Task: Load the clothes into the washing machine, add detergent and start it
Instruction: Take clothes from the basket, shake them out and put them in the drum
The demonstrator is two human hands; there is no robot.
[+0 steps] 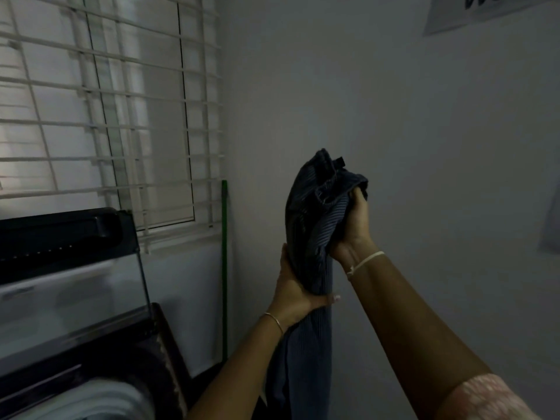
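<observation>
Dark blue and finely striped, the garment [315,213] was held up in the air before a bare grey wall [394,116], to the right of the washer [75,344] and well apart from it. Its long axis ran almost straight up and down. The bunched end pointed up, crumpled into a knot with a frayed seam showing, and the loose length hung down out of view at the bottom edge.

The right hand [354,228] gripped the top bunch, fingers curled tight into the cloth. The left hand [292,286] clasped the garment lower down, palm against its left side and thumb wrapped across the front. A thin bracelet [274,321] sat on the left wrist and a pale string [366,262] on the right.

At lower left the washer stood with its lid [69,268] raised, something pale lying in the drum. Behind it was a window [106,116] with a white grille. A green pole [224,268] leaned upright in the corner. Paper [485,10] with dark lettering hung high on the wall. The room was dim.
</observation>
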